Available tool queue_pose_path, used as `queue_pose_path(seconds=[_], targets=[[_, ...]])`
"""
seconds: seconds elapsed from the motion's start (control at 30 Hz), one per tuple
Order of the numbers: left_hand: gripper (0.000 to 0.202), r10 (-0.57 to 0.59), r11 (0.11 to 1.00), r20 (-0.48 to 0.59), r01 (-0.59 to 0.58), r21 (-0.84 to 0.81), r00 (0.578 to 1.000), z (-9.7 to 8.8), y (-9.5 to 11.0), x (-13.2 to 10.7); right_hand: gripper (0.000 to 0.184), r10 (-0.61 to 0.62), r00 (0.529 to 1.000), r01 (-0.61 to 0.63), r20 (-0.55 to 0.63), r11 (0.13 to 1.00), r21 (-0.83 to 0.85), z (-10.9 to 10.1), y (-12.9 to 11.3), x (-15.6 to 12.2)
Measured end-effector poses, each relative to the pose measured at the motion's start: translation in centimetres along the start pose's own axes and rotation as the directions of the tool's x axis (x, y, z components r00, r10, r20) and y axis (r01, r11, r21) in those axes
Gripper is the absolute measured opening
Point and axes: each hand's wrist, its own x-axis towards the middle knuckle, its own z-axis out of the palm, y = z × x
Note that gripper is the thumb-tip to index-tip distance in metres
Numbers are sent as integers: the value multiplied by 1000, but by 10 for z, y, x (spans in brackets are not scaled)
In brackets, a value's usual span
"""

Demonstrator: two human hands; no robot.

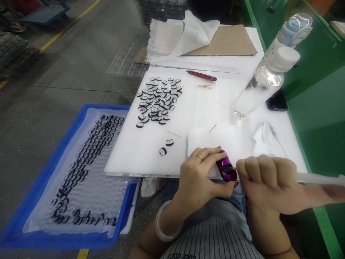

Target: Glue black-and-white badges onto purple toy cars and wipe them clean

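My left hand [198, 180] is closed on a shiny purple piece [225, 167], thumb at its lower end and fingers at its upper end. The piece is curved and glossy, with a dark hollow facing up, at the front edge of the table. Curled into a fist, my right hand [266, 180] grips a thin wooden stick [234, 168] that looks like a toothpick. Its tip reaches the purple piece; the rest is hidden by the fingers. Left of my hands lie two small black-rimmed pieces [162, 151] on the white foam sheet [129, 154].
Many black-rimmed pieces [159, 100] lie in a cluster. Behind are toothpicks [206, 86], a red utility knife [202, 75] and cardboard [231, 39]. Two bottles [258, 86], a phone [277, 100] and a white cloth [266, 138] stand or lie right. A blue tray [18, 230] sits lower left.
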Motion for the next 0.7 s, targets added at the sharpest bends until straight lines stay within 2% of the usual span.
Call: queue_pose_path(seconds=[0.1,0.17,0.3,0.47,0.57,0.7], targets=[[47,8,1000,-4,-8,0,1000,1,-1,-1,60,-66,986,106,-151,954,281,4,6,3],[48,16,1000,-10,-16,3,1000,2,-1,-1,57,-45,995,74,-94,940,334,2,7,6],[49,19,1000,-11,-19,6,1000,1,-1,-1,51,19,998,-1,-57,955,298,-5,3,5],[48,21,1000,-10,-21,6,1000,0,-1,-1,47,123,991,-114,-56,983,146,-7,-7,-6],[48,26,1000,-8,-26,15,1000,1,-1,-1,50,116,988,-107,-98,990,92,-1,-12,-6],[48,35,999,-11,-35,23,999,1,0,-1,50,48,991,-44,-124,998,39,8,-14,-3]])
